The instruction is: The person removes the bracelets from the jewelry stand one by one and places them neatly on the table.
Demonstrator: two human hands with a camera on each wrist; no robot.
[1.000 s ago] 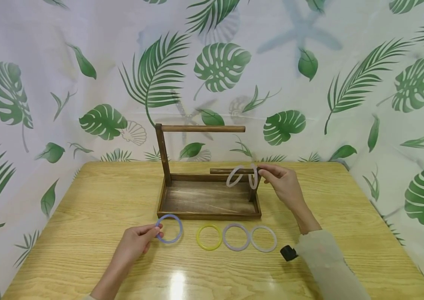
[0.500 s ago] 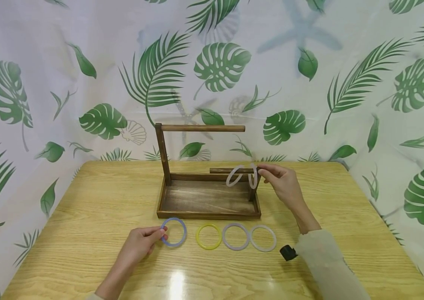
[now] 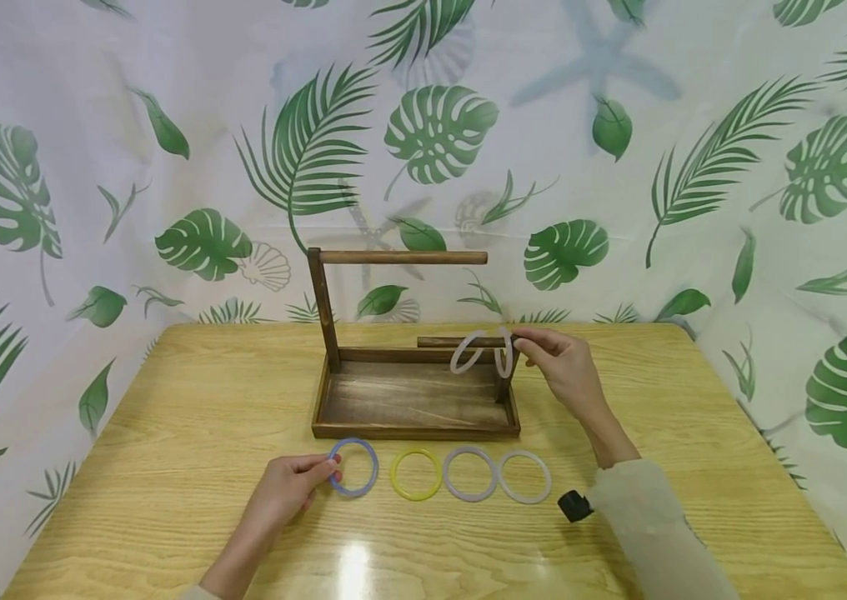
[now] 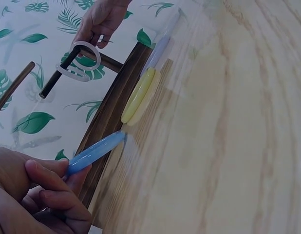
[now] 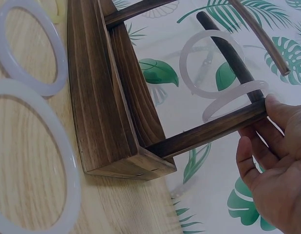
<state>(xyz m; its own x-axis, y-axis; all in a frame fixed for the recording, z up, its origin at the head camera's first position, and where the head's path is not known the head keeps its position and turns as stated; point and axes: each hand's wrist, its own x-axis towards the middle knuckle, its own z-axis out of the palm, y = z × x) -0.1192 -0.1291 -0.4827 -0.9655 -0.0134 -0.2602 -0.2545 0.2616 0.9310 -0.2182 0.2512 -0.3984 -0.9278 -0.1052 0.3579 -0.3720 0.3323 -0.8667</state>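
My left hand [image 3: 284,492] pinches a blue ring [image 4: 97,152] by its left rim, just in front of a dark wooden rack [image 3: 416,432]. The ring's far edge is low by the tabletop in the left wrist view. To its right a yellow ring [image 3: 416,498], a pale purple ring [image 3: 471,499] and a white ring [image 3: 524,502] lie in a row. My right hand [image 3: 562,362] holds the top of the rack's short right post [image 5: 209,129] between thumb and fingers. Two whitish rings hang on the lower rod [image 5: 228,53] beside that post.
The rack's tall left post [image 3: 325,312] carries a longer upper rod [image 3: 404,257]. Its base is a shallow tray. A small black object [image 3: 575,506] is by the right sleeve. A leaf-patterned cloth [image 3: 438,133] stands behind the wooden table [image 3: 228,400].
My left hand has moved the blue ring a little to the right and towards me, closer to the yellow ring. The right hand and the hanging rings stay in place.
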